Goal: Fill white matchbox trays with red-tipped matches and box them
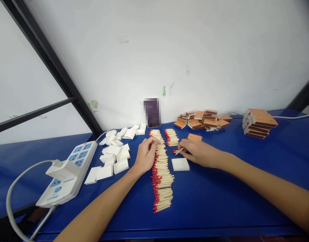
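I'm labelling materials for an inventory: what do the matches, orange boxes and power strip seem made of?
Matches: probably unpainted wood, judging by the pale, matt sticks; the heads are coated red.
Orange boxes: likely thin card, given the flat printed faces and straight edges; the sides are dark.
Power strip: probably moulded plastic, white and smooth, with light-blue socket panels.
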`<state>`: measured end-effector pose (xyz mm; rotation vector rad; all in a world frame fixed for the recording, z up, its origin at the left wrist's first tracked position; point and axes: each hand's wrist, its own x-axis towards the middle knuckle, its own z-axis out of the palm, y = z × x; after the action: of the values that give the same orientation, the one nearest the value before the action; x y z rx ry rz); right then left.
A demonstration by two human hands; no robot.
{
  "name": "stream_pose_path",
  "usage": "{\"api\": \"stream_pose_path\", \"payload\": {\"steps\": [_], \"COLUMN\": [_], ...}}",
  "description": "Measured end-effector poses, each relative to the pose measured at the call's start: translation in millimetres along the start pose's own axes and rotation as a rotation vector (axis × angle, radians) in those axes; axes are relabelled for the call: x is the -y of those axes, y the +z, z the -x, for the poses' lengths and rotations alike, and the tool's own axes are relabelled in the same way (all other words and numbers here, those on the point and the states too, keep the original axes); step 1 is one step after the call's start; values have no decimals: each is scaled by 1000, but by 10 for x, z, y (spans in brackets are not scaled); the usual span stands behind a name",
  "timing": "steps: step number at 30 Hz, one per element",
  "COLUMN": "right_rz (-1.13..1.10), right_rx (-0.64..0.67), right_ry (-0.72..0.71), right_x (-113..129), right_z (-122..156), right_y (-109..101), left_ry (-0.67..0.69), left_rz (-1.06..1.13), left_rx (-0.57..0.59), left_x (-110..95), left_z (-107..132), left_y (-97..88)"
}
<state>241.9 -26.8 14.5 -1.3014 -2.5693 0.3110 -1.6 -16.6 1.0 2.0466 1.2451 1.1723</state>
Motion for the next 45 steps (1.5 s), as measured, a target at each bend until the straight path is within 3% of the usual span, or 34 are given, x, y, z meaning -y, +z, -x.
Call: {"api": "stream_pose_path", "payload": {"steps": [19, 24, 30, 37, 45], "right_rz": [267, 163, -10, -89, -58], "right_rx": [20, -28, -70, 29, 53], "right_ry": [-62, -72, -91, -132, -185], "right_x": [-31, -57, 31, 271, 272], "right_z": [-11, 1, 76, 159, 160], "right_y": [26, 9, -156, -212, -126], "left_ry": [10, 20, 33, 28, 29], "left_rz": [-11, 0, -17, -14, -5], "left_rx": [4, 9, 13, 16, 16], "left_x": [-1, -9, -6, 1, 10], "left_z": [-6, -6, -10, -3, -2], "left_y": [4, -3, 0, 4, 9]}}
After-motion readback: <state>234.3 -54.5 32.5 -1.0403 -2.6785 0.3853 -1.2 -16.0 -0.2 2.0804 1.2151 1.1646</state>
